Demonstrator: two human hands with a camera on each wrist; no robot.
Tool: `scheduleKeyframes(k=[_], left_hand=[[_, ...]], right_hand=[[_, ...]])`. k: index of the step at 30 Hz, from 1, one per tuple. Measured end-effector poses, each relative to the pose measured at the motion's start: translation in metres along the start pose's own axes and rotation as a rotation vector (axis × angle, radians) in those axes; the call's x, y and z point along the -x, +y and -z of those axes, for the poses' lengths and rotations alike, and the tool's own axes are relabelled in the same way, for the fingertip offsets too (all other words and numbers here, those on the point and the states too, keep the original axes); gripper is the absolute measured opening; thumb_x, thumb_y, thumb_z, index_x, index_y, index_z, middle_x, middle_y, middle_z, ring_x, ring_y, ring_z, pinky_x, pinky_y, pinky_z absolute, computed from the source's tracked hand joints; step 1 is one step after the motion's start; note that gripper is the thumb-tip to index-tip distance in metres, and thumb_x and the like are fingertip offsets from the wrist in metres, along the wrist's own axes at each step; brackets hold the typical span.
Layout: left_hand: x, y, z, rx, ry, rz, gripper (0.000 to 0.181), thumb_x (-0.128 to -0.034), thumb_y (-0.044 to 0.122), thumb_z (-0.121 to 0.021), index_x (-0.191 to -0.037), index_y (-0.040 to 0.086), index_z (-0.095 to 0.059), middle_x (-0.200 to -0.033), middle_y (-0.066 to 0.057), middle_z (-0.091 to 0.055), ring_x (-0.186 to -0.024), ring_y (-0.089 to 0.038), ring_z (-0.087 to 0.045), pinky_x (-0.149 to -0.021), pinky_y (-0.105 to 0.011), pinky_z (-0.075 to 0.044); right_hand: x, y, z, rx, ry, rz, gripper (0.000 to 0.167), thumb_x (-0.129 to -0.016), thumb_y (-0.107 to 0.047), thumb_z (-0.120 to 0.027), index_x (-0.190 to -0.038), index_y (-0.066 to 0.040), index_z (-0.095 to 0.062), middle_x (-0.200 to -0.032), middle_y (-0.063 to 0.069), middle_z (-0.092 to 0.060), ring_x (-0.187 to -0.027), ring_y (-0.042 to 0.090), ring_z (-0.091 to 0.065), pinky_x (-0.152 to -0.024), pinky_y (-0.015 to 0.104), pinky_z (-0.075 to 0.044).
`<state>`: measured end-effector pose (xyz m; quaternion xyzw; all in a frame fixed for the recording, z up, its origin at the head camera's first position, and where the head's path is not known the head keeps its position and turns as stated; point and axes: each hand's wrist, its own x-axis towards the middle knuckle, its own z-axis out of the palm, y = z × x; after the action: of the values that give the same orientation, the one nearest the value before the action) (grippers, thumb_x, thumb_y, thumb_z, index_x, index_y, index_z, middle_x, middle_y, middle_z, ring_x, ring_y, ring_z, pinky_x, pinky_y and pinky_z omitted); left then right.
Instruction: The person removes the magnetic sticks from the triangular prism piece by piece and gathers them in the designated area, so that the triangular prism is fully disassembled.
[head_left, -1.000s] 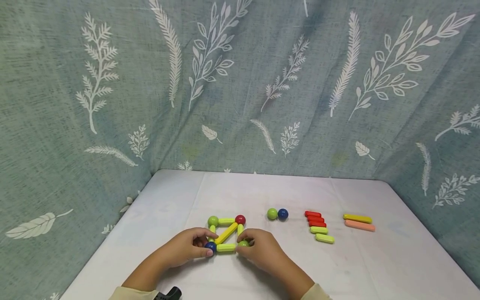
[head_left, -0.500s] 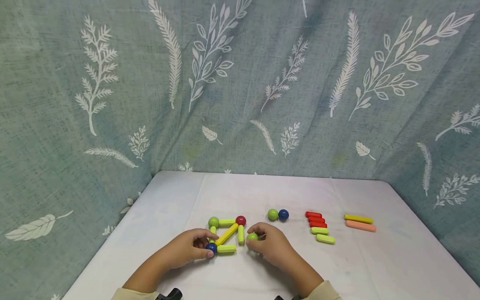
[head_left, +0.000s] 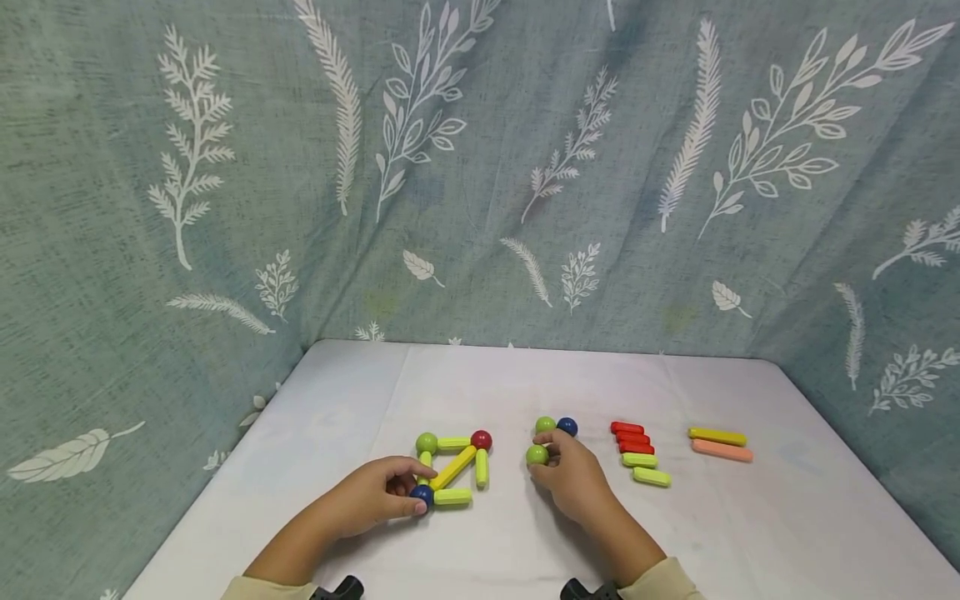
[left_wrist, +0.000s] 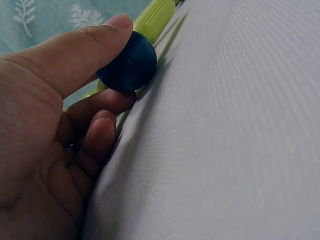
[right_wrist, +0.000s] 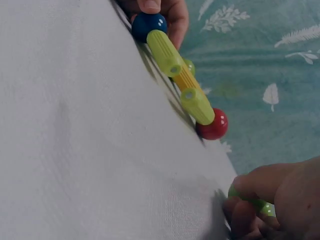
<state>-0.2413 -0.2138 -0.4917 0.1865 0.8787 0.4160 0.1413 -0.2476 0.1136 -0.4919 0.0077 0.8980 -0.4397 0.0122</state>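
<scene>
My left hand [head_left: 375, 493] pinches the blue ball [head_left: 422, 497] at the near left corner of a joined frame; in the left wrist view the thumb lies on that ball [left_wrist: 131, 62]. A yellow stick [head_left: 454, 468] runs diagonally from it to a red ball [head_left: 482, 440]. Short lime sticks [head_left: 453, 497] form the sides, with a green ball [head_left: 426, 442] at the far left corner. Two stick ends at the near right stand apart, without a ball. My right hand [head_left: 572, 477] pinches another green ball [head_left: 536, 455], right of the frame.
Just beyond my right hand lie a loose green ball [head_left: 545, 425] and a blue ball [head_left: 567, 427]. Further right are red sticks [head_left: 632, 438], two lime sticks [head_left: 651, 477], a yellow stick [head_left: 717, 436] and an orange stick [head_left: 722, 451]. A patterned curtain [head_left: 480, 208] hangs behind the table.
The green ball has come off the frame's near right corner and moved right and away in my right hand, toward the loose balls. My left hand has stayed on the blue ball.
</scene>
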Motion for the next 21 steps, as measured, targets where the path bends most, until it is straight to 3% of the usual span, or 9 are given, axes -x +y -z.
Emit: scheduleKeyframes(k=[6, 21], left_hand=[[0.0004, 0.0014, -0.0002, 0.007, -0.001, 0.004, 0.042, -0.0853, 0.034, -0.088, -0.123, 0.024, -0.073, -0.099, -0.001, -0.064, -0.088, -0.020, -0.056, -0.072, -0.026, -0.049], [0.0013, 0.0002, -0.0003, 0.007, -0.001, 0.005, 0.043, -0.0856, 0.035, -0.088, -0.125, 0.025, -0.073, -0.100, 0.000, -0.064, -0.089, -0.019, -0.057, -0.073, -0.026, -0.049]], right_hand=[[-0.0007, 0.0033, 0.0038, 0.054, 0.062, -0.015, 0.036, -0.091, -0.015, -0.082, -0.123, -0.018, -0.066, -0.119, 0.006, -0.070, -0.103, 0.021, -0.062, -0.093, 0.044, -0.056], [-0.0011, 0.0065, 0.0023, 0.039, 0.131, -0.055, 0.039, -0.090, -0.016, -0.084, -0.124, -0.011, -0.066, -0.123, 0.009, -0.072, -0.108, 0.024, -0.065, -0.094, 0.045, -0.058]])
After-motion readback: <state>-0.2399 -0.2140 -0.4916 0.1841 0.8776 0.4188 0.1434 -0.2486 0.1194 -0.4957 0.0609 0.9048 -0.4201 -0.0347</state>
